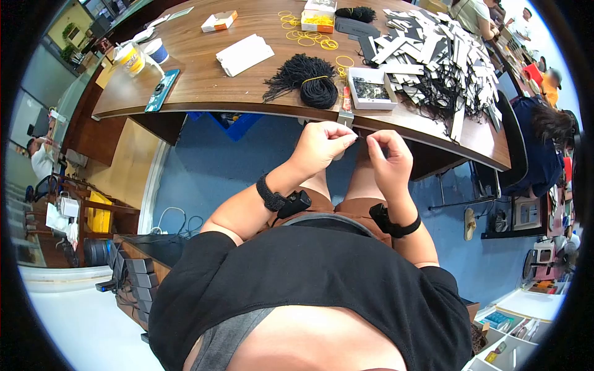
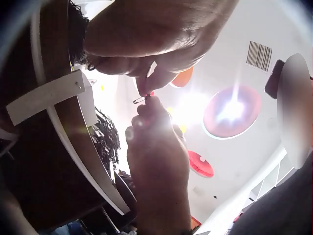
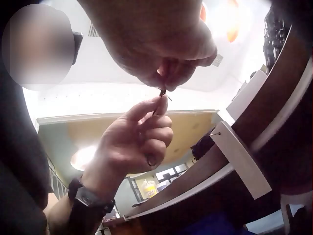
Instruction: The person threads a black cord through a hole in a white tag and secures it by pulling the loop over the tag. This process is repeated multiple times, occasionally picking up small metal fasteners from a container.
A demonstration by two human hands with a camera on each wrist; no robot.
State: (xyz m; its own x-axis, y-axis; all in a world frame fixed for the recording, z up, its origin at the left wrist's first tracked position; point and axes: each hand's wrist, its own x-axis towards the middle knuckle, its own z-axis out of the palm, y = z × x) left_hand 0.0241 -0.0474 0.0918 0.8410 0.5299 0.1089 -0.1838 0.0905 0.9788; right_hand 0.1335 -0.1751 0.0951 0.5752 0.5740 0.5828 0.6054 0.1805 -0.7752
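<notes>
My left hand (image 1: 318, 148) and right hand (image 1: 391, 162) are raised in front of the table edge, fingertips close together. Between them is a small, thin dark piece (image 3: 163, 92) with a fine loop-like end; its exact kind I cannot tell. The left thumb and forefinger pinch it from one side, the right fingertips from the other. On a left finger is a ring (image 3: 151, 160). Just beyond the hands, a white strip (image 2: 46, 98) with a small hole sticks out at the table edge. A bundle of black cords (image 1: 318, 86), tied with a yellow band, lies behind it.
On the wooden table (image 1: 192, 68) are a white box (image 1: 371, 89), a large pile of white and black tags (image 1: 433, 62), yellow rubber bands (image 1: 315, 40), folded white paper (image 1: 244, 54), a phone (image 1: 163, 90) and cups (image 1: 131, 60). Under the table sits a blue crate (image 1: 238, 127).
</notes>
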